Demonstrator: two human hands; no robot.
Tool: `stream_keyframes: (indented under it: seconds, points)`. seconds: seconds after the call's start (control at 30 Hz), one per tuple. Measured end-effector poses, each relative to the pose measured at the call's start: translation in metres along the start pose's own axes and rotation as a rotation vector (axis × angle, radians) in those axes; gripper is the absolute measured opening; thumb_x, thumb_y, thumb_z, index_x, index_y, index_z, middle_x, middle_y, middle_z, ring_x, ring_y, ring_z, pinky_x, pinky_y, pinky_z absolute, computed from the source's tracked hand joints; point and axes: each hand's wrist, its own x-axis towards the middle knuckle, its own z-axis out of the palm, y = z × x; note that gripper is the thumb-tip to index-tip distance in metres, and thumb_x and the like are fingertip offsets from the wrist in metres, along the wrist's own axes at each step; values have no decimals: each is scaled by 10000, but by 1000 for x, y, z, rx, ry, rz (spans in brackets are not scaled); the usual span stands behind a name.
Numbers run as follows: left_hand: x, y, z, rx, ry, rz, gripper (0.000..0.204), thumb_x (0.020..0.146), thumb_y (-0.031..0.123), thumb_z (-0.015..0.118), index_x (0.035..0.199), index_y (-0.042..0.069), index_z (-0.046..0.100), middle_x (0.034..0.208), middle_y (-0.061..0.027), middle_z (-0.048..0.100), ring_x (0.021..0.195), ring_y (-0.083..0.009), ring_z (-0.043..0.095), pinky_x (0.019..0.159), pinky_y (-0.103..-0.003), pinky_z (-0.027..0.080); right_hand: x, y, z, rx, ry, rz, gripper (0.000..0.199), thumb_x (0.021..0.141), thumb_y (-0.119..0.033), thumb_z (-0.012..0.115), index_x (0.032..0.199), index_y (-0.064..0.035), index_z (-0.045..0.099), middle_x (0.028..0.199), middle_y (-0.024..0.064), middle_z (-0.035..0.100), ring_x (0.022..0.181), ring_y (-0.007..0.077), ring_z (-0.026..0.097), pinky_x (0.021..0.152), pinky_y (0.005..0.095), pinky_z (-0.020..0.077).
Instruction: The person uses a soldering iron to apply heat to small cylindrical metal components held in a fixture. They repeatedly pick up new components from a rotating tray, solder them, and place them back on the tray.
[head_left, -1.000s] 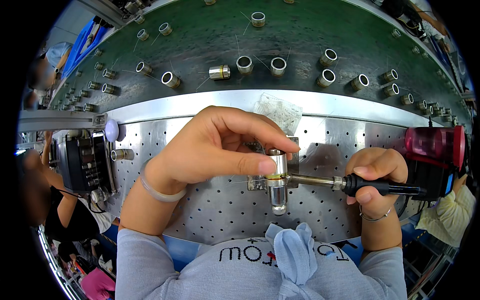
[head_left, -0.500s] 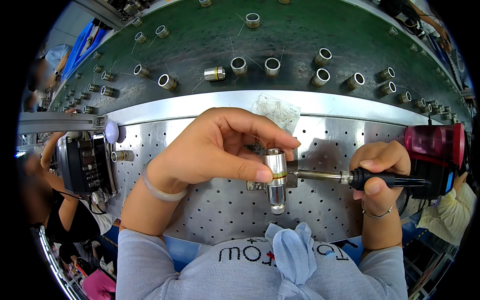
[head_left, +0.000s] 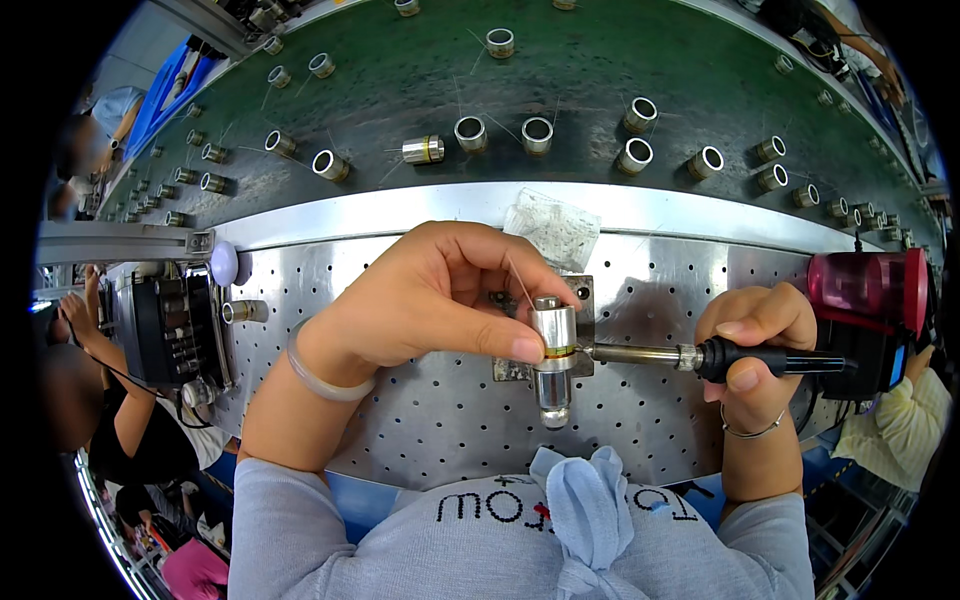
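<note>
My left hand is closed on a silvery metal sleeve, thumb on its near left side and index finger behind its upper end. The sleeve has a yellowish band and is on a shiny round metal rod with a rounded end. A thin wire rises from behind the sleeve near my index finger. My right hand grips the black handle of a soldering iron. Its tip points left and is at the yellowish band; whether it touches cannot be made out. A dark metal block is partly hidden behind my left hand.
Several similar sleeves with thin wires stand or lie on the green conveyor belt. A whitish pad lies beyond my left hand. The perforated metal table holds a black device at left, a loose sleeve and a red, translucent container at right.
My left index fingertip has drawn back slightly, showing more of the metal block and the wire. The soldering iron has barely shifted. Sleeves on the belt have moved a little left.
</note>
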Motion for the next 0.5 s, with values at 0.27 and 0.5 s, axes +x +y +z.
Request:
stream_keyframes:
  seconds: [0.27, 0.5]
  points:
    - [0, -2, 8, -106, 57, -27, 425, 607, 53, 792, 979, -63, 623, 882, -84, 612, 797, -138, 600, 717, -225, 494, -2, 1, 2, -38, -2, 30, 296, 655, -50, 779, 835, 2, 550, 725, 108, 596, 595, 133, 558, 547, 234, 439]
    - [-2, 0, 8, -78, 50, -50, 424, 627, 36, 770, 1008, -77, 620, 870, -90, 614, 778, -131, 597, 708, -225, 491, -1, -1, 3, 21, 10, 82, 284, 666, -73, 780, 819, 3, 553, 710, 99, 597, 595, 125, 563, 550, 223, 435]
